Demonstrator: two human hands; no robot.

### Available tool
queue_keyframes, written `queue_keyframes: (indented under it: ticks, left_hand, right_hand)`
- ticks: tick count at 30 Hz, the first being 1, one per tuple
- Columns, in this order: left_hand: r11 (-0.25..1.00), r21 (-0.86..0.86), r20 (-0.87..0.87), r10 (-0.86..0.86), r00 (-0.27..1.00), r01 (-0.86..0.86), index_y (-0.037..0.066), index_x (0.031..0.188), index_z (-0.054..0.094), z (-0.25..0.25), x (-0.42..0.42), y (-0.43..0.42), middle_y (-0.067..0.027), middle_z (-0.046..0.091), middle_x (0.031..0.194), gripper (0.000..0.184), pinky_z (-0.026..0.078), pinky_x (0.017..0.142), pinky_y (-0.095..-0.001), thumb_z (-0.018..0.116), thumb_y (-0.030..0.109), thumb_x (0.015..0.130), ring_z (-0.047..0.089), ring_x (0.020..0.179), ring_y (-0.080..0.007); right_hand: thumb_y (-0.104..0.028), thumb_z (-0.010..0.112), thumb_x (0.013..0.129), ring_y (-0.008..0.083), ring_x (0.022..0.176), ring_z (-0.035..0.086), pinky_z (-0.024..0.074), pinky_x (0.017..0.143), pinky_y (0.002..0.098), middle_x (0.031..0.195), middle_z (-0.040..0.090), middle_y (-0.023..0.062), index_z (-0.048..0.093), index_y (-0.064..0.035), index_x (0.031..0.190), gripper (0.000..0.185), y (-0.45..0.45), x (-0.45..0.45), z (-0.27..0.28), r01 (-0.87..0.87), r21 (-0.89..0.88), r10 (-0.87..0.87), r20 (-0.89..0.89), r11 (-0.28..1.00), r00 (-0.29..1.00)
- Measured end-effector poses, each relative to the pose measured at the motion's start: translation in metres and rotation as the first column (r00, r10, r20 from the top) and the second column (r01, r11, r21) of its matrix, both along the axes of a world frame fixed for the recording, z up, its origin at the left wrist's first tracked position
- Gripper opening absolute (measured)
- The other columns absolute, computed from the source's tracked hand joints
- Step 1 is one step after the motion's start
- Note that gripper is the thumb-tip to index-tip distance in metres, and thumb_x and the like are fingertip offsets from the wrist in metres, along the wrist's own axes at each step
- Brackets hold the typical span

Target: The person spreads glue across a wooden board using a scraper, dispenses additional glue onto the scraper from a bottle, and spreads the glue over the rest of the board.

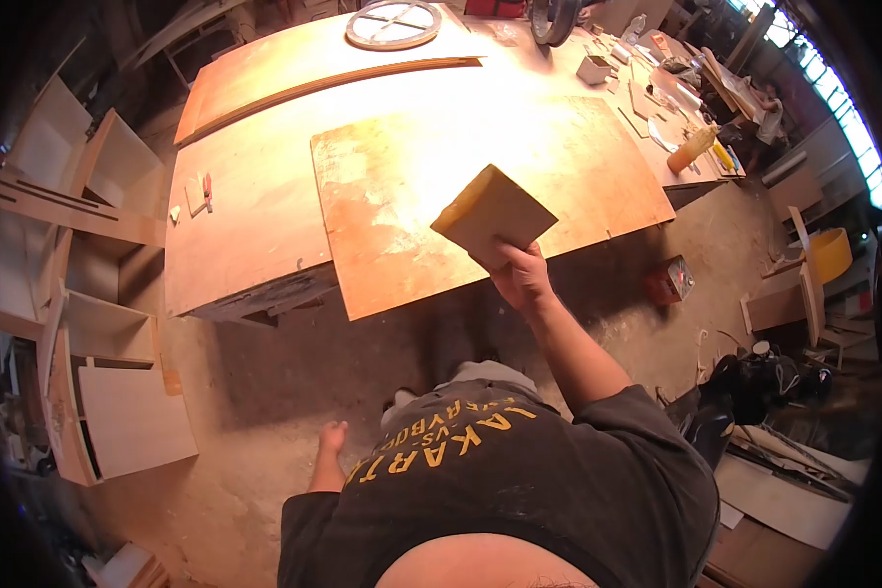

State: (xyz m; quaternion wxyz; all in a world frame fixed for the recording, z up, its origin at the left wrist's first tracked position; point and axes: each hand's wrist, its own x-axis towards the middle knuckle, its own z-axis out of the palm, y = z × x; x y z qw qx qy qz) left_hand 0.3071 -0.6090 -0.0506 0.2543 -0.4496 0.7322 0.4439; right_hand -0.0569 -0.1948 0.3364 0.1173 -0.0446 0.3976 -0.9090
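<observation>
Raised over the front part of a plywood sheet (392, 245), my right hand (521, 277) grips a flat, square-looking board piece (495, 216) by its lower corner. The piece has a pale brown face and a yellowish edge at its upper left. The plywood sheet lies on a large worktable (245, 225), with its front edge over the table's side. Down beside my body at the lower left hangs my left hand (333, 433), away from the table. Its fingers look curled, but they are too small to make out clearly.
Long thin strips (333, 80) and a round framed piece (394, 24) lie farther back. An orange bottle (693, 149) stands at the right. A red can (668, 281) is on the floor. Wooden cabinets (118, 314) stand left. Another person (770, 116) is far right.
</observation>
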Motion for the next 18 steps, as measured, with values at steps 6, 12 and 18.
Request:
queue_keyframes:
  ticks: [6,12,18]
  left_hand:
    - [0.995,-0.063,-0.005,-0.084,0.996,0.083,-0.006,0.139,0.062,0.032,-0.046,0.068,-0.0272,0.064,0.14,0.063,0.046,0.114,-0.0431,0.074,0.036,0.095,0.059,0.135,-0.0384]
    - [0.999,-0.036,-0.069,0.024,0.997,-0.026,-0.007,0.139,0.061,0.04,-0.07,0.139,-0.0269,0.063,0.142,0.062,0.046,0.113,-0.0429,0.074,0.034,0.095,0.059,0.136,-0.0384]
    - [0.997,-0.08,-0.055,-0.011,0.998,0.007,-0.007,0.14,0.061,0.048,-0.046,0.133,-0.0274,0.062,0.142,0.063,0.046,0.114,-0.0427,0.074,0.035,0.095,0.059,0.136,-0.0378]
  right_hand:
    - [-0.009,0.072,0.095,0.0269,0.12,0.065,0.0559,0.104,0.0496,0.131,0.065,0.0088,0.054,-0.0091,0.139,0.048,0.064,-0.032,-0.01,-0.068,-0.24,0.124,0.226,0.968,0.966]
    - [-0.005,0.069,0.092,0.0304,0.122,0.062,0.0581,0.1,0.0535,0.131,0.061,0.0125,0.05,-0.0049,0.14,0.052,0.094,-0.069,-0.033,-0.105,-0.223,0.176,0.327,0.969,0.929]
    - [-0.002,0.063,0.094,0.0335,0.123,0.062,0.061,0.098,0.0592,0.136,0.057,0.0149,0.046,-0.0047,0.142,0.052,0.06,-0.113,-0.06,-0.108,-0.043,0.117,0.338,0.993,0.934]
